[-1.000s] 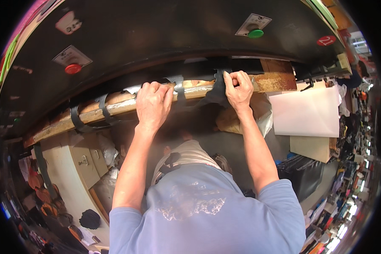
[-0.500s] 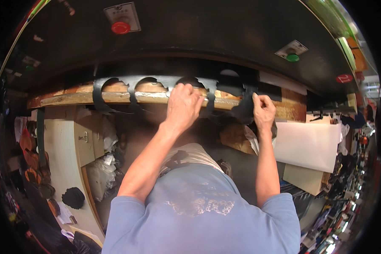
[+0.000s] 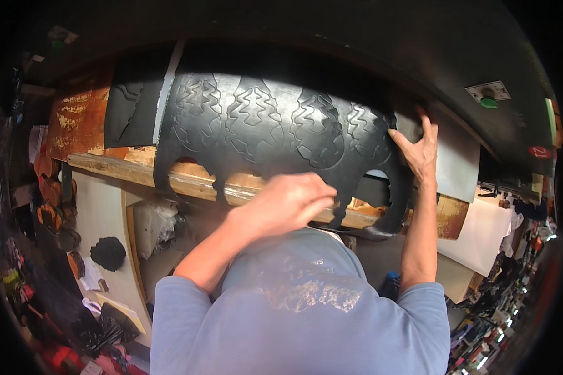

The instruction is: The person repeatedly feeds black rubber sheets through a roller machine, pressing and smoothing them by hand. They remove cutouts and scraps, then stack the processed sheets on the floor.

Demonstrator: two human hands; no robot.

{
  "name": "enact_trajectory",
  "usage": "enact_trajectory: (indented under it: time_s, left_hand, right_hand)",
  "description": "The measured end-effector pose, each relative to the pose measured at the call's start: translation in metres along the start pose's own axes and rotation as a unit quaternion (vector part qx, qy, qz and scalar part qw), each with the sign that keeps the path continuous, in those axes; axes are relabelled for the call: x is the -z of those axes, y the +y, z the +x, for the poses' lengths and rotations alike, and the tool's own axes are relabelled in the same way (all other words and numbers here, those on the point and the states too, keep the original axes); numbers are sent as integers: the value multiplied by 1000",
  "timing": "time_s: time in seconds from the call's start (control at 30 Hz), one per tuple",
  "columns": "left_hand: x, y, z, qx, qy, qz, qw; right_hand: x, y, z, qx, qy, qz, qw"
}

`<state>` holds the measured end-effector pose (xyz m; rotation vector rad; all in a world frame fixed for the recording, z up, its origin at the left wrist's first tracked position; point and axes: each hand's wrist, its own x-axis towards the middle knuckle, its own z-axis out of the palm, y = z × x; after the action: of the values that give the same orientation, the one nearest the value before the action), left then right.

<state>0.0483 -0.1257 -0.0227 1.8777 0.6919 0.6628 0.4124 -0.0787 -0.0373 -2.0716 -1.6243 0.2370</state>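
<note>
Dim workshop clutter is curving around the edges of the view, with shoe parts and dark scraps lying on the floor at the lower left. Across the middle, a worn wooden bench (image 3: 187,181) is running from left to right, its edge pale and chipped. Above it, a dark machine surface is filling the top of the view, with a green button (image 3: 488,102) on a small plate at the upper right.

A black rubber sheet (image 3: 275,131) is lying spread over the bench, hanging past its front edge. Zigzag sole outlines are pressed into it, and rounded cutouts along its lower edge are showing the wood beneath.

The left hand (image 3: 291,200) is closing its grip on the sheet's lower edge near the middle. The right hand (image 3: 417,150) is resting on the sheet's right end, fingers spread and pressing flat.

White sheets (image 3: 475,237) are hanging at the right, beyond the right arm.
</note>
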Motion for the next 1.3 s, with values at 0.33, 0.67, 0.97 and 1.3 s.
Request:
enact_trajectory:
  time_s: [0.33,0.67,0.97,1.3]
  left_hand:
    - [143,-94,15,167,330,477,797]
    - [199,-92,18,313,338,335,822]
    - [229,-98,8,291,282,-163,899]
    - [222,-107,-3,209,287,-281,891]
  right_hand:
    - [-18,3,-15,5,37,165,986]
    - [22,58,-56,-130,143,231,954]
    - [-32,-65,-31,-24,72,302,950]
    - [-172,-308,15,108,-288,283,909]
